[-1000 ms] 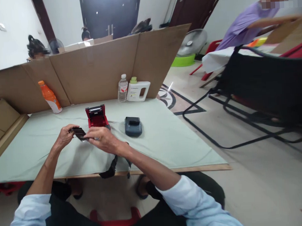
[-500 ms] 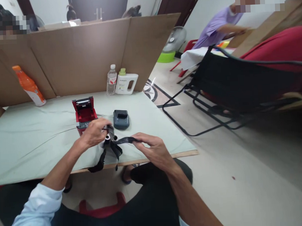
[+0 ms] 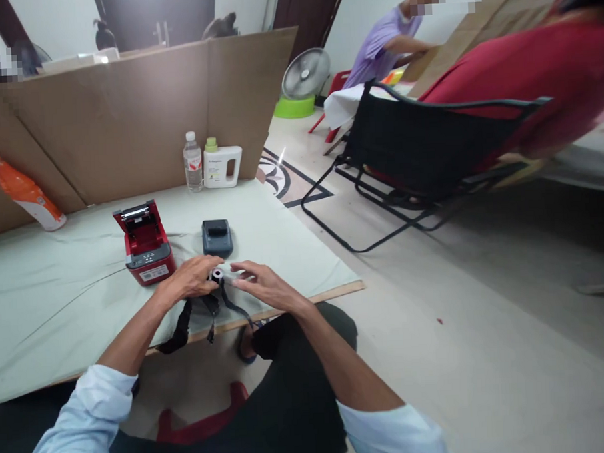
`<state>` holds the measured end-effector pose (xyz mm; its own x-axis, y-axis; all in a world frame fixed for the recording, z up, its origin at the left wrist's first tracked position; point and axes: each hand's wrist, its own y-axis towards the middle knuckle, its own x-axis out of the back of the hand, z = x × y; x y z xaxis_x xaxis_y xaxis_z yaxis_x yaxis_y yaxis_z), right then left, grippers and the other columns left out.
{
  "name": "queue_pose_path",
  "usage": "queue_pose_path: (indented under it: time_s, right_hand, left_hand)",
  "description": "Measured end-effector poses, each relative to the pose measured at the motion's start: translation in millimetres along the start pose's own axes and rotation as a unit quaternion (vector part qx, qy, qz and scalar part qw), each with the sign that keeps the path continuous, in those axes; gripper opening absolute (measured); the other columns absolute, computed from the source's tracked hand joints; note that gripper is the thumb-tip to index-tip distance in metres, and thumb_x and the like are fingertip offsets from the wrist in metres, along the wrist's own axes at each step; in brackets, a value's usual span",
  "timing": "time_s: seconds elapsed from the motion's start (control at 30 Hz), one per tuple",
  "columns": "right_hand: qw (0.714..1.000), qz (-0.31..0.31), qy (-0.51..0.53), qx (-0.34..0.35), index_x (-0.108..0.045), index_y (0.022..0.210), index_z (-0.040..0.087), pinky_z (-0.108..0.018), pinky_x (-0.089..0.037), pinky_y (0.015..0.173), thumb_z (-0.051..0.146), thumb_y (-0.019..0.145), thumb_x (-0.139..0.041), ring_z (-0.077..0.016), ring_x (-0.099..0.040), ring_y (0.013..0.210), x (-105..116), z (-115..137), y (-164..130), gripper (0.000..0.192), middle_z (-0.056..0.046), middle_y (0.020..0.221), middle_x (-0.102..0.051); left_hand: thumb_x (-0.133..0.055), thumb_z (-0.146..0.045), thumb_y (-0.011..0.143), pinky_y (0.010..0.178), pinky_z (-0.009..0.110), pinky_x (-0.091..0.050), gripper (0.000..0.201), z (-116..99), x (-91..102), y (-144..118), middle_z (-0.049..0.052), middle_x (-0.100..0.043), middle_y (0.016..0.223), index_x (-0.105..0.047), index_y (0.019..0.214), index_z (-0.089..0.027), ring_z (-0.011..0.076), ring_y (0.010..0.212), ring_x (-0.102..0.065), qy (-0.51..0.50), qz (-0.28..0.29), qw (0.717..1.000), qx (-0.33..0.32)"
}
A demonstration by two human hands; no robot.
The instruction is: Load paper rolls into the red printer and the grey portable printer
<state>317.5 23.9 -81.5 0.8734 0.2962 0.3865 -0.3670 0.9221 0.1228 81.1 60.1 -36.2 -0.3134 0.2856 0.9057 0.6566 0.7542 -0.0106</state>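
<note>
R hand (image 3: 264, 285): thumb + fingers spread, a gap btwn them, tips pointing at the small white roll (image 3: 218, 274) but just short of it. L hand (image 3: 194, 276): fingers bent, thumb side right up against the roll's L edge; blurry + partly hidden there, so can't tell if they're clamped on it or only touching. Roll sits btwn the two hands, end w/ dark core facing up, just R of the L fingertips and just L of the R ones. Thin black strap (image 3: 233, 304) runs from just under the roll, below the R fingertips, to the table edge. Wider black strap (image 3: 178, 335) hangs over the edge, below the L hand. Red printer (image 3: 156, 259), lid up, stands just beyond + L of the L fingers. Grey printer (image 3: 217, 238) lies just beyond both sets of fingertips. Clear bottle (image 3: 193, 166) + white jug (image 3: 222, 168) stand well beyond them, by the cardboard (image 3: 152, 116).
</note>
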Motion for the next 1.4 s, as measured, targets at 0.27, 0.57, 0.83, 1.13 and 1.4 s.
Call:
queue_pose_path:
  time_s: [0.27,0.57,0.83,1.13,1.4]
  right_hand:
    - [0.998,0.062,-0.002,0.032,-0.066,0.139,0.014,-0.036,-0.055,0.087,0.026,0.085,-0.064,-0.0181,-0.065,0.087,-26.3,-23.5,28.5,0.055,-0.012,0.125,-0.071]
    - [0.997,0.065,0.041,0.023,-0.072,0.123,0.015,-0.032,-0.050,0.082,0.022,0.075,-0.066,-0.0187,-0.062,0.088,-43.5,-10.4,32.5,0.048,-0.006,0.108,-0.072]
    - [0.987,0.116,0.112,0.009,-0.071,0.113,0.014,-0.029,-0.047,0.074,0.026,0.074,-0.066,-0.0166,-0.058,0.079,-65.2,5.0,40.8,0.041,-0.002,0.091,-0.067]
    - [0.988,0.105,0.114,-0.003,-0.071,0.108,0.016,-0.026,-0.041,0.065,0.028,0.074,-0.067,-0.0134,-0.049,0.070,-63.5,6.5,35.9,0.036,0.002,0.081,-0.059]
    - [0.991,0.100,0.089,0.001,-0.071,0.115,0.016,-0.026,-0.042,0.064,0.026,0.075,-0.068,-0.0128,-0.049,0.068,-60.6,10.4,32.3,0.041,0.002,0.081,-0.060]
  left_hand:
    - [-0.058,-0.022,0.088,0.102,0.042,-0.055,0.058,34.1,13.4,-91.0,0.014,-0.065,0.143,-0.056,0.146,-0.020,0.0295,0.128,-0.064,-0.153,-0.124,0.975,0.103]
    - [-0.066,-0.021,0.078,0.086,0.037,-0.052,0.035,24.9,-27.0,-71.1,0.006,-0.073,0.098,-0.070,0.113,-0.018,0.0249,0.090,-0.067,-0.120,-0.132,0.974,0.138]
    - [-0.064,-0.020,0.075,0.078,0.030,-0.050,0.030,34.6,-10.4,-89.1,0.002,-0.071,0.089,-0.072,0.104,-0.018,0.0204,0.080,-0.064,-0.160,-0.126,0.972,0.112]
    - [-0.053,-0.010,0.077,0.099,0.038,-0.055,0.053,40.2,-9.4,-114.6,0.010,-0.075,0.121,-0.069,0.127,-0.018,0.0255,0.109,-0.071,-0.148,-0.130,0.975,0.098]
    - [-0.054,-0.015,0.086,0.103,0.040,-0.053,0.035,33.8,-4.1,-138.4,0.009,-0.074,0.114,-0.070,0.117,-0.022,0.0250,0.107,-0.069,-0.079,-0.145,0.981,0.101]
